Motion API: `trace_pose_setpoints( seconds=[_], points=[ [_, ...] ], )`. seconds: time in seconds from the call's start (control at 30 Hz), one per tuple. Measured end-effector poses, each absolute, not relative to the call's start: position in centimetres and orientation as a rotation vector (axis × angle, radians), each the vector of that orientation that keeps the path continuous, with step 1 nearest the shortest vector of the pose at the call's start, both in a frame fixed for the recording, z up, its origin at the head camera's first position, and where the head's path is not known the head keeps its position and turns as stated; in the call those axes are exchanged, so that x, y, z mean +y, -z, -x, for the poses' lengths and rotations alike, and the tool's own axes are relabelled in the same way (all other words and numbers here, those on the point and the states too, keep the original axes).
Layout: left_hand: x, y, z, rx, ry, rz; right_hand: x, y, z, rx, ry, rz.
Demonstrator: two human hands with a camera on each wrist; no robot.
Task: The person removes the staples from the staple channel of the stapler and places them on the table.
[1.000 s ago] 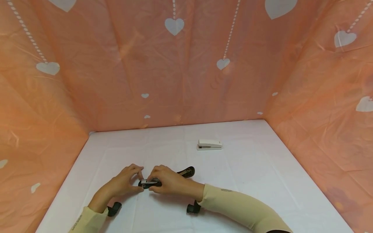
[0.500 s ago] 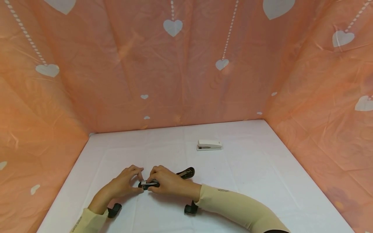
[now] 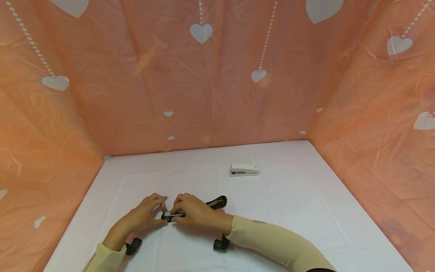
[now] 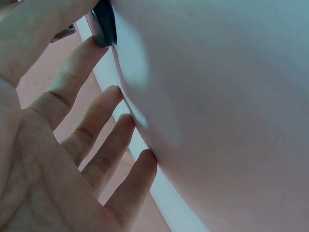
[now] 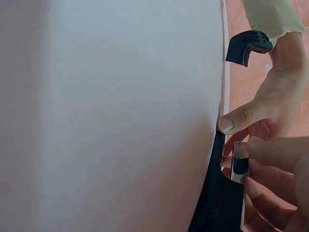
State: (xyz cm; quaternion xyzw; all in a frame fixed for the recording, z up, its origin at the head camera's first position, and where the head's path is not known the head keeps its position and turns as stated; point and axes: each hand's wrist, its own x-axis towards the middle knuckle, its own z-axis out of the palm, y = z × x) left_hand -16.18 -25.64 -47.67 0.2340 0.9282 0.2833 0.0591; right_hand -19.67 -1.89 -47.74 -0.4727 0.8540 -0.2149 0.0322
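A black stapler (image 3: 218, 202) lies opened out on the white table, its upper arm swung back to the right. My left hand (image 3: 144, 214) pinches the stapler's left end between thumb and index finger. In the left wrist view the other fingertips rest on the table beside the black end (image 4: 105, 24). Over the stapler's middle, my right hand (image 3: 195, 212) pinches the metal staple rail (image 5: 240, 162) with thumb and fingers. That hand covers the central part of the stapler in the head view. Whether staples sit in the rail is too small to tell.
A white stapler (image 3: 244, 170) stands farther back, right of centre on the white tabletop (image 3: 289, 211). Orange curtains (image 3: 217, 94) with white hearts enclose the table's back and sides. Black camera mounts (image 3: 221, 244) hang at both wrists.
My right hand has slid slightly left along the stapler toward its left end. The left hand keeps its pinch in nearly the same place.
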Motion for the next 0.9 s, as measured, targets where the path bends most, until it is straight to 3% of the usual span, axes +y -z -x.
trace_pose_setpoints(
  seconds=[0.9],
  points=[
    [-25.7,47.6,16.1,2.798,-0.864,-0.706,-3.1,47.7,20.4,2.739,0.713,1.436]
  ],
)
